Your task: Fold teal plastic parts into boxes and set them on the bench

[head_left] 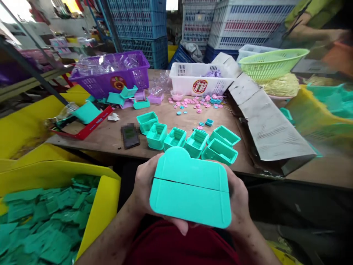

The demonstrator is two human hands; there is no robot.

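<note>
Between my two hands is a turquoise plastic panel piece (190, 187), with a rounded bump on its upper edge and a straight seam across its face. My left hand (146, 184) grips its left side, and my right hand (238, 195) grips its right side. Most of my fingers are hidden behind it. Just beyond, on the table (165, 114), several turquoise plastic tubs stand in a row, among them a square tub (157, 136); at the right end a tub (220, 151) lies tilted. A dark phone-like device (130, 136) lies to their left.
A yellow bin (106, 202) of turquoise flat pieces stands at lower left. Small pink and blue parts (190, 101) are scattered before a white basket (201, 79). A purple basket (113, 73) holds clear packaging. A cardboard piece (264, 117) borders the right; another person's arm (309, 29) is behind.
</note>
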